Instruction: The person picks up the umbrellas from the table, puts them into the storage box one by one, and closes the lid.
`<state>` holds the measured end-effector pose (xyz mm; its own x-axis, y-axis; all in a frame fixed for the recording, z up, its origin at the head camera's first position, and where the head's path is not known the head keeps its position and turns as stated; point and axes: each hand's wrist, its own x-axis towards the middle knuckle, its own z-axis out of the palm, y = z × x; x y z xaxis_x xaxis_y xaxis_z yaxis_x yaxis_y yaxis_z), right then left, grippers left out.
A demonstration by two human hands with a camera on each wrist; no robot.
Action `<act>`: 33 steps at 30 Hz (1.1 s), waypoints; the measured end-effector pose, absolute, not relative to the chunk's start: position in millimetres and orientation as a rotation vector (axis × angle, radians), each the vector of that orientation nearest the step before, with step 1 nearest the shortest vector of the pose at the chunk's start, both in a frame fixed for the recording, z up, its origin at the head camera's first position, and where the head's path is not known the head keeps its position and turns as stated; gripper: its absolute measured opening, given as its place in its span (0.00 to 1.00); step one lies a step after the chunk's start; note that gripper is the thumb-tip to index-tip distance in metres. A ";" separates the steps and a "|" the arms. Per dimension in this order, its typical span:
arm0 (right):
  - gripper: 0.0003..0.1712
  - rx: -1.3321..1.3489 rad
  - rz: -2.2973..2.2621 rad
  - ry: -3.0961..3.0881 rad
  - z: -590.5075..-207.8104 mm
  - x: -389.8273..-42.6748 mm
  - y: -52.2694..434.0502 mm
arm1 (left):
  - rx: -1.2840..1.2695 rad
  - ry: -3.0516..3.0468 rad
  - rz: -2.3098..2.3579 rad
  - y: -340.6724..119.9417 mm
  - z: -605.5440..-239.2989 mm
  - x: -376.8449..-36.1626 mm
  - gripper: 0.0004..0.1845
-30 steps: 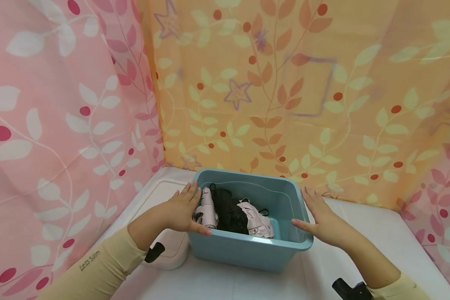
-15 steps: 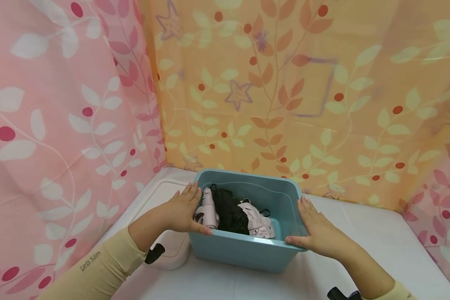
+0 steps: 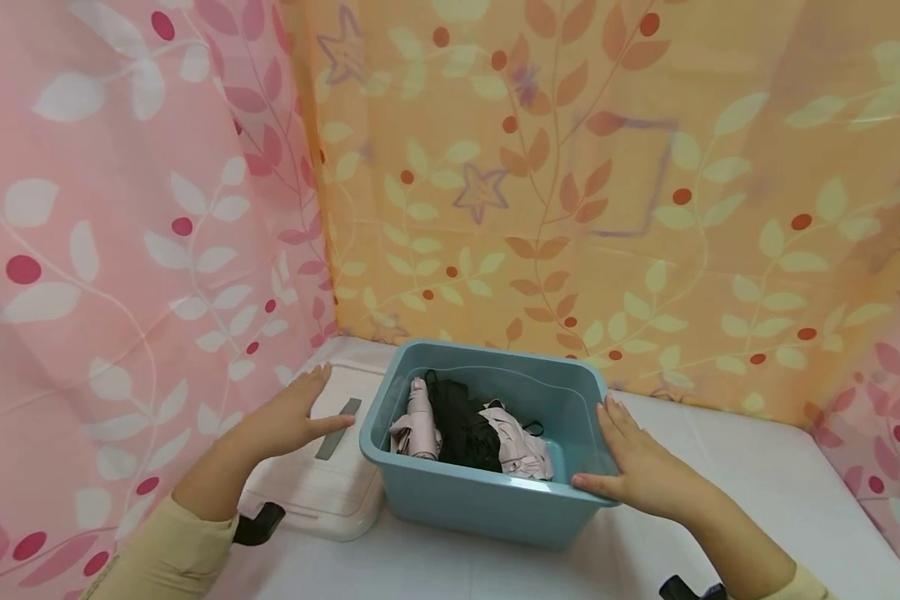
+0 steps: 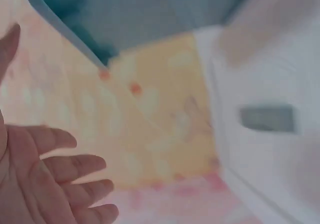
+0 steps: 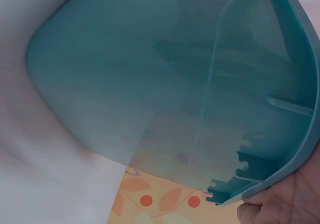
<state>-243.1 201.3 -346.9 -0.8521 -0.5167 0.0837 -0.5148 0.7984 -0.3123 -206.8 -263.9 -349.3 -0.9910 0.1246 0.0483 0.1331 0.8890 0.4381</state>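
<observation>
A blue-grey plastic bin (image 3: 487, 517) stands on the white-covered table. In it, on the left, lie a rolled pale pink cloth (image 3: 422, 421), a crumpled black cloth (image 3: 461, 433) and a bunched pale pink cloth (image 3: 523, 446). My right hand (image 3: 645, 462) is at the bin's right end, its fingers straight along the outside and the thumb on the front rim. In the right wrist view the fingertips lie just under the rim (image 5: 300, 154). My left hand (image 3: 281, 421) is off the bin, spread over a whitish lid (image 3: 322, 496); the left wrist view shows its fingers extended, holding nothing.
The lid lies flat at the bin's left, with a grey strip (image 3: 337, 429) on it. Close behind the bin hangs an orange leaf-patterned curtain (image 3: 435, 250), and a pink one (image 3: 120, 358) hangs on the left. White cloth (image 3: 712, 442) covers the table at right.
My left hand has let go of the bin's left rim and moved left over the lid. The right hand has come in from just beside the bin onto its right rim.
</observation>
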 end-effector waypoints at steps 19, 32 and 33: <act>0.65 -0.796 -0.569 2.923 -344.7 -240.8 201.1 | 0.162 -2.908 -1.224 -350.0 -436.3 -171.8 0.44; 0.65 -0.788 -0.582 2.928 -348.2 -239.8 203.0 | 0.306 -2.891 -1.265 -357.7 -463.0 -177.2 0.44; 0.64 -0.789 -0.587 2.928 -348.2 -239.6 203.3 | 0.319 -2.892 -1.262 -357.6 -464.3 -178.3 0.44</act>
<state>-239.6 203.3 -348.2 -0.8682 -0.4941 0.0469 -0.4739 0.7973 -0.3737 -178.3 -357.6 -464.3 -0.9793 -0.1716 -0.1075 -0.1955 0.6629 0.7227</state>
